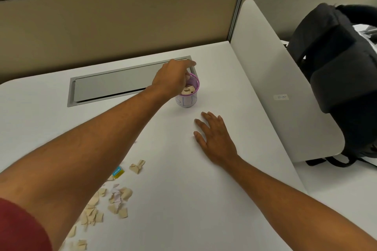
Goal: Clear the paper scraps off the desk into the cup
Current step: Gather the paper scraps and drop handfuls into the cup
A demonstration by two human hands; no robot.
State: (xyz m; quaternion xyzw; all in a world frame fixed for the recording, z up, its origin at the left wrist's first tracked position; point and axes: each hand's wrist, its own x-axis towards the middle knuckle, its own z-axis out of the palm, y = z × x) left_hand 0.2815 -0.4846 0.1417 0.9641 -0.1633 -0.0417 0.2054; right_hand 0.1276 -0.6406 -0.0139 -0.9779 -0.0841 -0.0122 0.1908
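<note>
- Table (183, 189): white, walled by a tan partition (102, 32) at the far edge and a white side divider (271, 79) on the right.
- Backpack (336, 71): black, beyond the divider.
- Cable hatch (114, 85): grey, just left of the cup.
- Left hand (173, 79): over the cup's mouth, fingers bunched downward; grip state cannot be told.
- Right hand (216, 138): flat on the table, fingers apart, holding nothing.
- Cup (187, 93): purple-rimmed, upright, scraps inside.
- Paper scraps (108, 199): scattered near left, partly hidden by the left forearm.

1. Left hand (171, 80) covers the cup's (188, 99) left rim; fingertips out of sight.
2. Left forearm overlaps some paper scraps (114, 199).
3. Backpack (336, 63) cut by right edge.
4. Small white label (281, 97) on the divider unreadable.
</note>
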